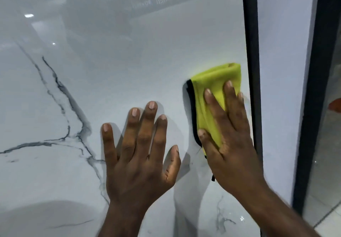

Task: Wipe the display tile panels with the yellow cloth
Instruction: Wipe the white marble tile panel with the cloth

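Observation:
A glossy white marble-look tile panel (pixel 114 67) with dark grey veins fills most of the view. My right hand (pixel 228 135) presses a folded yellow cloth (pixel 212 93) with a black edge flat against the panel near its right edge, fingers straight. My left hand (pixel 140 150) rests flat on the panel just left of the cloth, fingers spread and holding nothing.
A black vertical frame strip (pixel 252 52) borders the panel right beside the cloth. Beyond it is a narrow plain white panel (pixel 282 70), then a second black frame (pixel 311 107). Tiled floor (pixel 326 224) shows at the lower right.

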{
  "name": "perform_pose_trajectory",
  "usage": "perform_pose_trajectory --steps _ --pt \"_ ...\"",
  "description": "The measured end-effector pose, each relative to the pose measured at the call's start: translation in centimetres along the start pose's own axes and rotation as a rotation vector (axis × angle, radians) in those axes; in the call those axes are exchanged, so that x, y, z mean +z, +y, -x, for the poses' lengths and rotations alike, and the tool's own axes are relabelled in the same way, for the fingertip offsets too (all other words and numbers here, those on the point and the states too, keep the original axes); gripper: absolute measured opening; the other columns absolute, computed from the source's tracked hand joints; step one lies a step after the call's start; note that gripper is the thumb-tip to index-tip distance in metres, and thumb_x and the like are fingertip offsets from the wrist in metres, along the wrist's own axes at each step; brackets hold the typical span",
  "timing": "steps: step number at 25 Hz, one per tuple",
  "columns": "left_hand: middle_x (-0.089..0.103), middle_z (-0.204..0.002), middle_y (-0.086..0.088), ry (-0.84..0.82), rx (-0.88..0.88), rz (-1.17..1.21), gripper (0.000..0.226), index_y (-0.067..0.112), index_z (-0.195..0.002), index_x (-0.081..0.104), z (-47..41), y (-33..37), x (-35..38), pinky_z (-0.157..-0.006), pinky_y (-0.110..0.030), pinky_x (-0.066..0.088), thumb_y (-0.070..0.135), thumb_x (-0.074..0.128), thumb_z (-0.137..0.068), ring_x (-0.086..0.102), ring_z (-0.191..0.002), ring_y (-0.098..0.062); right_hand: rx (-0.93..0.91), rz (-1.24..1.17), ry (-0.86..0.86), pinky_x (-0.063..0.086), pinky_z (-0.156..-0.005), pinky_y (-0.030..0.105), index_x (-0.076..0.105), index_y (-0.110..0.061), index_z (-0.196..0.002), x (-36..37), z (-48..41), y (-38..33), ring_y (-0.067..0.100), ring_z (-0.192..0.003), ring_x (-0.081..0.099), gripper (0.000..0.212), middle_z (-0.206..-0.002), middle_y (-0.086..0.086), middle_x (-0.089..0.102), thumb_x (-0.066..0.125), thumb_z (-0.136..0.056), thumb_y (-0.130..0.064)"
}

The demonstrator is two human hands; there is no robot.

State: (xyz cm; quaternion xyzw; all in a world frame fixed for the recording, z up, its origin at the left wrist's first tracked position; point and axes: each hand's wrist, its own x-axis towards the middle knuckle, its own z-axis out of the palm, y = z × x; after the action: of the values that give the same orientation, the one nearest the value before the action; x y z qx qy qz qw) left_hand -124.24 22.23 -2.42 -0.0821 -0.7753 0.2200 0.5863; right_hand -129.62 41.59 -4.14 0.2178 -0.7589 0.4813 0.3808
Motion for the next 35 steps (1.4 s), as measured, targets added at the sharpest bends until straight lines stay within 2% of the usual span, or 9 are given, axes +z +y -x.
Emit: perform_pose_trajectory --steps 4,7,9,12,15,19,25,30,35 --pt "0.046 -0.168 -0.014 0.007 0.003 0.005 0.073 0.008 -0.159 0.054 -0.1 -0.2 0.2 -0.127 -0.073 0.023 0.043 0.07 -0.097 0.038 -0.157 -0.036 0.218 -0.133 0.136 0.015 -0.134 0.046 0.025 -0.04 -0.168 -2.1 -3.6 2.3 0.014 -0.166 0.0 0.079 -0.179 -0.013 -0.002 0.062 -0.101 -0.02" --pt "0.045 -0.168 -0.015 0.003 -0.005 -0.005 0.073 0.008 -0.159 0.053 0.2 0.0 0.1 -0.127 -0.072 0.021 0.043 0.069 -0.097 0.038 -0.157 -0.037 0.034 -0.023 0.145 0.005 -0.133 0.028 0.027 -0.031 -0.168 -2.1 -5.7 0.2 0.023 -0.166 0.0 0.077 -0.18 -0.003 0.002 0.063 -0.103 -0.014" --pt "0.044 -0.169 -0.015 0.003 0.007 0.008 0.074 0.008 -0.16 0.052 0.3 -0.1 0.3 -0.127 -0.072 0.02 0.043 0.069 -0.098 0.037 -0.158 -0.037 -0.094 0.073 0.075 0.01 -0.135 0.04 0.031 -0.026 -0.167 0.2 -1.2 1.2 0.029 -0.166 0.003 0.07 -0.179 0.003 0.006 0.063 -0.106 -0.015" --pt "0.044 -0.169 -0.015 0.004 -0.001 -0.001 0.074 0.008 -0.161 0.052 0.4 -0.1 0.6 -0.127 -0.071 0.02 0.043 0.07 -0.098 0.037 -0.158 -0.037 0.187 -0.06 0.134 0.017 -0.133 0.054 0.025 -0.037 -0.168 1.0 3.2 4.2 0.019 -0.166 0.002 0.074 -0.18 -0.008 0.001 0.062 -0.104 -0.024" --pt "0.046 -0.168 -0.016 0.011 -0.01 -0.015 0.074 0.008 -0.16 0.052 0.2 0.0 0.4 -0.127 -0.072 0.021 0.043 0.07 -0.097 0.038 -0.158 -0.038 0.299 -0.167 0.212 0.013 -0.134 0.051 0.024 -0.035 -0.169 -0.5 -0.3 4.0 0.014 -0.166 -0.003 0.076 -0.179 -0.009 -0.001 0.061 -0.106 -0.013" --pt "0.048 -0.166 -0.018 0.007 -0.005 -0.001 0.072 0.007 -0.158 0.054 0.1 0.0 0.5 -0.125 -0.073 0.022 0.043 0.069 -0.098 0.039 -0.156 -0.04 -0.012 -0.046 0.062 0.008 -0.134 0.054 0.033 -0.019 -0.165 1.8 2.5 2.8 0.035 -0.166 -0.001 0.065 -0.178 0.007 0.006 0.06 -0.107 -0.006" --pt "0.048 -0.166 -0.017 0.003 -0.012 -0.004 0.072 0.007 -0.158 0.054 0.3 -0.1 0.3 -0.126 -0.072 0.023 0.042 0.07 -0.097 0.041 -0.155 -0.039 0.305 -0.182 0.258 0.013 -0.133 0.055 0.028 -0.031 -0.168 1.2 0.9 4.4 0.02 -0.166 0.0 0.074 -0.18 -0.002 0.004 0.06 -0.104 -0.012" --pt "0.047 -0.166 -0.017 0.007 0.01 0.001 0.072 0.007 -0.158 0.054 0.5 -0.2 0.4 -0.126 -0.072 0.022 0.042 0.07 -0.097 0.038 -0.157 -0.038 -0.023 -0.006 0.117 0.013 -0.132 0.058 0.033 -0.024 -0.165 4.3 5.2 3.4 0.038 -0.165 0.002 0.068 -0.178 0.006 0.009 0.061 -0.105 -0.014" --pt "0.047 -0.166 -0.017 -0.006 -0.005 -0.009 0.073 0.008 -0.159 0.054 0.4 0.0 0.4 -0.127 -0.071 0.02 0.042 0.07 -0.096 0.039 -0.157 -0.038 0.308 -0.209 0.295 0.014 -0.132 0.059 0.029 -0.028 -0.168 1.7 1.2 4.1 0.022 -0.166 0.002 0.074 -0.18 0.001 0.004 0.061 -0.103 -0.012"
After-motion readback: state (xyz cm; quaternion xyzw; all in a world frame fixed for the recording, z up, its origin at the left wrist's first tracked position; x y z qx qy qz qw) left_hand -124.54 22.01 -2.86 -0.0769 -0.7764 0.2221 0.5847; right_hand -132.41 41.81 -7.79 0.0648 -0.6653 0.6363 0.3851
